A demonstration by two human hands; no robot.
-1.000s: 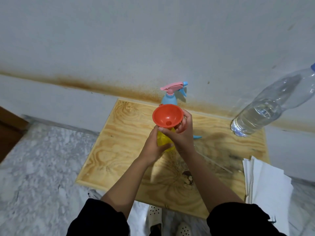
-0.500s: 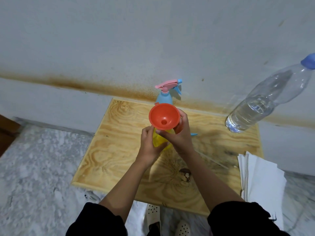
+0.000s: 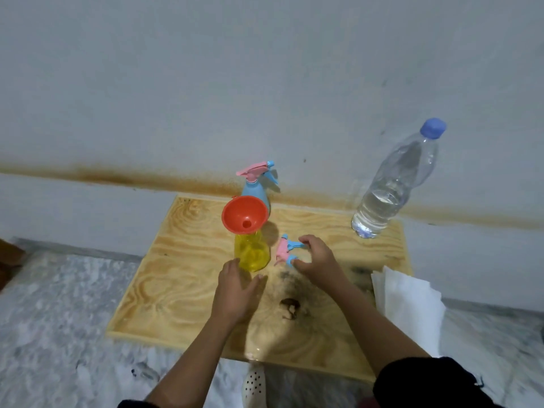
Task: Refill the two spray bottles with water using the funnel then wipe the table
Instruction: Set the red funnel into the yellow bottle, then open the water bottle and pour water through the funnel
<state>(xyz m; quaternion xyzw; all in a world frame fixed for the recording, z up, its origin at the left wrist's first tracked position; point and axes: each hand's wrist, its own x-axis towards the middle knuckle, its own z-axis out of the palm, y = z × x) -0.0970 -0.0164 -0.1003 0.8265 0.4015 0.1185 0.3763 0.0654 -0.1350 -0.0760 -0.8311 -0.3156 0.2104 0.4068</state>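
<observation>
Head view: funnel (image 3: 245,215) sits tilted in the yellow spray bottle (image 3: 252,252) on the table (image 3: 176,278); spread, empty left hand (image 3: 235,290) and right hand (image 3: 316,259) steady neither, so pouring may topple it.

Glossy orange plastic funnel (image 3: 245,214), translucent yellow plastic bottle (image 3: 252,252), grained plywood table (image 3: 176,278), clear plastic water bottle (image 3: 391,187)

Wooden table (image 3: 182,290) bears yellow bottle (image 3: 252,253), blue bottle (image 3: 255,192), sprayer head (image 3: 285,251), water bottle (image 3: 391,187), papers (image 3: 409,307).
</observation>
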